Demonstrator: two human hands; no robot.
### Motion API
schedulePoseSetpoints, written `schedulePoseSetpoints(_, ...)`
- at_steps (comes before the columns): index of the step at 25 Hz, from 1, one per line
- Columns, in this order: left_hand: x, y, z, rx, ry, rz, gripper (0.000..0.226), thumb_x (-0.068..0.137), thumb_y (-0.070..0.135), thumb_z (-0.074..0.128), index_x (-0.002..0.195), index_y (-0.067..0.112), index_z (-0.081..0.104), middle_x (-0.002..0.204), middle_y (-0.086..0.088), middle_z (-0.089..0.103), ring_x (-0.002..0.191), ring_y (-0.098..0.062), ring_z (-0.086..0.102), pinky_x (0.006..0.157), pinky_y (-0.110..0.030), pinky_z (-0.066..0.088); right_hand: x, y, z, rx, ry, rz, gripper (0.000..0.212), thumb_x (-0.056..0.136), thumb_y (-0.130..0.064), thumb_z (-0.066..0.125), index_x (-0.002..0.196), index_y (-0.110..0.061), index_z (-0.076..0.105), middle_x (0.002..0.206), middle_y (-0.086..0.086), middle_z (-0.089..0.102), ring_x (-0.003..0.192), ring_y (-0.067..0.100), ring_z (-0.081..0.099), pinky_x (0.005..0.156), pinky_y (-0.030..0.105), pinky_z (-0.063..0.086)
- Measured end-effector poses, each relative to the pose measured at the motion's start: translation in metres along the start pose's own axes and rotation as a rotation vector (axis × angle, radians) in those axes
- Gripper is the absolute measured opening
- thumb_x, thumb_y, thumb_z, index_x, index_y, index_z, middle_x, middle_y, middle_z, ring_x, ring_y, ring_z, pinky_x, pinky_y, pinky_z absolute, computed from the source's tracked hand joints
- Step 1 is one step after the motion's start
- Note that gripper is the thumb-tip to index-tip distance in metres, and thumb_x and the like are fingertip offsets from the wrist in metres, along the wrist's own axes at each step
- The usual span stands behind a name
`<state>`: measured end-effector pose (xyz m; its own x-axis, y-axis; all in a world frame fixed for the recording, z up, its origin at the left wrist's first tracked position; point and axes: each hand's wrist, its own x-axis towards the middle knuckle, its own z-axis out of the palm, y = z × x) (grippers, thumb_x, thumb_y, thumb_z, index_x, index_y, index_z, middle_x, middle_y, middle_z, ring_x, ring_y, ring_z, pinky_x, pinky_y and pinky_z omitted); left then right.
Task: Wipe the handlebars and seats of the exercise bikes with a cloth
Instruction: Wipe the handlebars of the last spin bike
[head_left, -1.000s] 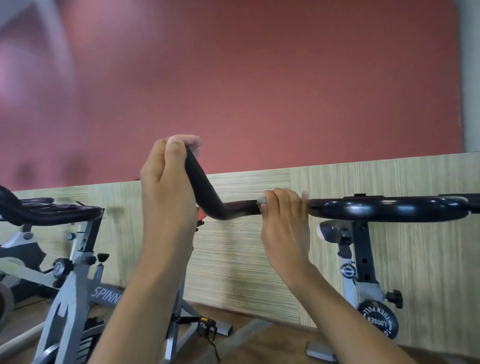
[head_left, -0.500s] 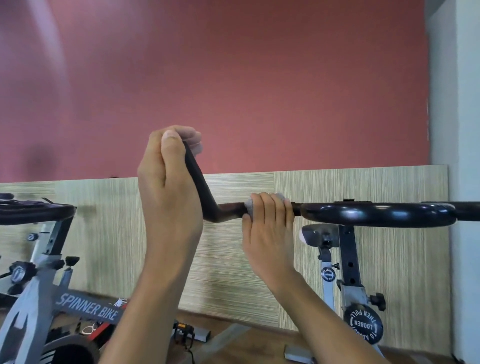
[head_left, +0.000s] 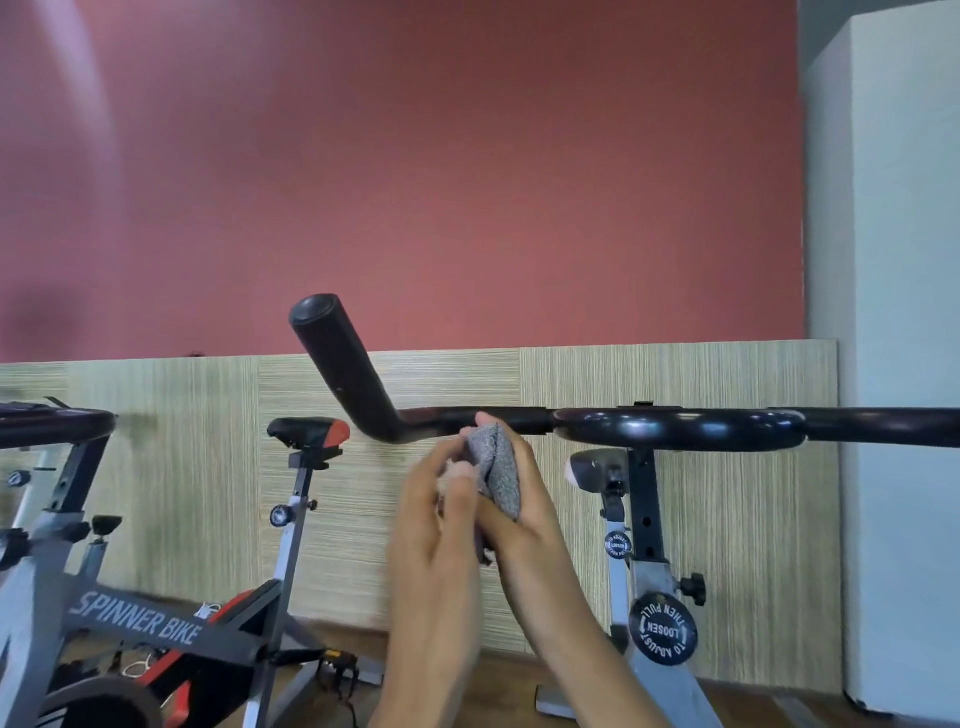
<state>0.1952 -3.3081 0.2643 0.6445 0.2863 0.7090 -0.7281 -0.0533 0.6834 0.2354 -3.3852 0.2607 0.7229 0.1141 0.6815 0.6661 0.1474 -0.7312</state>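
A black handlebar (head_left: 675, 428) runs across the view at mid height, its left end (head_left: 337, 358) bent upward and bare. Just below the bar, both hands meet on a folded grey cloth (head_left: 497, 470). My right hand (head_left: 524, 512) grips the cloth from the right. My left hand (head_left: 441, 525) pinches its left edge with the fingertips. The cloth's top nearly touches the bar. A black and red seat (head_left: 309, 432) of the left bike stands behind, at the left.
A grey bike marked SPINNER BIKE (head_left: 140, 621) fills the lower left, its own handlebar (head_left: 57, 423) at the left edge. The handlebar post with an adjust knob (head_left: 663, 634) stands lower right. A wood-panelled wall (head_left: 701, 514) and a white pillar (head_left: 893, 364) lie behind.
My left hand let go of the raised bar end and came down to the cloth. My right hand came off the bar with the cloth, which now shows between both hands.
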Motion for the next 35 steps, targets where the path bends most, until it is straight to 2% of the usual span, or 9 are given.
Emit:
schedulePoseSetpoints(3, -0.006, 0.004, 0.007, -0.092, -0.251, -0.066, 0.048, 0.088, 0.067, 0.044, 0.134, 0.055, 0.043, 0.125, 0.049, 0.050, 0.118, 0.026, 0.044, 0.099, -0.010, 0.042, -0.025, -0.014, -0.005, 0.058, -0.106, 0.046, 0.075, 0.085, -0.076, 0.046, 0.150, -0.040, 0.037, 0.153, -0.025, 0.041, 0.141, -0.004, 0.035, 0.119, 0.028, 0.031)
schedulePoseSetpoints(7, 0.000, -0.013, 0.005, -0.252, -0.253, -0.012, 0.055, 0.094, 0.014, 0.059, 0.146, 0.028, 0.046, 0.140, 0.013, 0.059, 0.131, -0.006, 0.053, 0.108, -0.030, 0.046, -0.017, -0.034, -0.022, -0.189, -0.219, 0.054, 0.111, 0.058, -0.103, 0.031, 0.151, -0.043, 0.035, 0.156, -0.031, 0.028, 0.145, -0.010, 0.020, 0.116, 0.020, 0.018)
schedulePoseSetpoints(10, 0.006, -0.032, 0.025, -0.207, -0.128, 0.051, 0.053, 0.098, 0.000, 0.051, 0.146, 0.023, 0.048, 0.140, 0.009, 0.059, 0.131, -0.008, 0.053, 0.109, -0.035, 0.046, -0.032, -0.064, -0.032, -0.453, -0.201, -0.133, 0.070, 0.083, -0.080, 0.044, 0.146, -0.050, 0.035, 0.154, -0.037, 0.027, 0.143, -0.014, 0.021, 0.114, 0.013, 0.021)
schedulePoseSetpoints(13, 0.018, -0.046, 0.052, -0.212, -0.095, 0.051, 0.057, 0.098, -0.003, 0.051, 0.147, 0.025, 0.045, 0.146, 0.011, 0.053, 0.135, -0.004, 0.048, 0.114, -0.040, 0.041, -0.056, -0.095, -0.053, -0.589, 0.197, -0.511, 0.023, 0.100, -0.037, 0.050, 0.115, -0.032, 0.067, 0.112, -0.023, 0.070, 0.110, -0.003, 0.063, 0.090, 0.014, 0.050)
schedulePoseSetpoints(15, 0.029, -0.051, 0.068, -0.245, -0.145, 0.047, 0.057, 0.098, -0.003, 0.052, 0.147, 0.026, 0.045, 0.148, 0.014, 0.050, 0.137, -0.002, 0.045, 0.116, -0.040, 0.038, -0.045, -0.094, -0.087, -0.727, 0.488, -0.727, 0.022, 0.099, -0.029, 0.047, 0.102, -0.025, 0.068, 0.099, -0.019, 0.068, 0.100, 0.000, 0.064, 0.089, 0.029, 0.052)
schedulePoseSetpoints(17, 0.033, -0.051, 0.079, -0.291, -0.192, 0.054, 0.055, 0.100, 0.002, 0.052, 0.147, 0.029, 0.043, 0.148, 0.015, 0.049, 0.138, -0.003, 0.043, 0.118, -0.043, 0.036, -0.024, -0.089, -0.113, -0.800, 0.605, -0.652, 0.028, 0.100, -0.036, 0.044, 0.107, -0.023, 0.068, 0.111, -0.022, 0.062, 0.110, -0.002, 0.057, 0.102, 0.041, 0.046)
schedulePoseSetpoints(22, 0.048, -0.065, 0.076, -0.511, -0.306, 0.024, 0.068, 0.087, 0.068, 0.049, 0.139, 0.025, 0.057, 0.143, 0.007, 0.057, 0.135, -0.011, 0.050, 0.113, -0.038, 0.038, -0.004, -0.067, -0.132, -0.748, 0.601, -0.594, 0.039, 0.102, -0.039, 0.036, 0.119, -0.022, 0.067, 0.130, -0.017, 0.060, 0.133, 0.006, 0.048, 0.113, 0.021, 0.033)
schedulePoseSetpoints(25, 0.067, -0.074, 0.076, -0.551, -0.208, 0.039, 0.041, 0.095, 0.045, 0.043, 0.111, 0.029, 0.077, 0.116, -0.001, 0.074, 0.114, -0.017, 0.066, 0.104, -0.044, 0.046, 0.000, -0.061, -0.132, -0.734, 0.640, -0.665, 0.040, 0.103, -0.035, 0.038, 0.122, -0.014, 0.066, 0.134, -0.008, 0.061, 0.137, 0.008, 0.046, 0.115, 0.026, 0.034)
schedulePoseSetpoints(35, 0.054, -0.082, 0.117, -0.620, -0.134, 0.131, 0.051, 0.103, 0.032, 0.026, 0.139, 0.008, 0.053, 0.142, -0.005, 0.058, 0.137, -0.021, 0.048, 0.119, -0.053, 0.028, 0.005, -0.054, -0.131, -0.682, 0.684, -0.737, 0.036, 0.102, -0.029, 0.039, 0.122, -0.015, 0.065, 0.138, -0.003, 0.060, 0.138, 0.012, 0.047, 0.115, 0.042, 0.038)
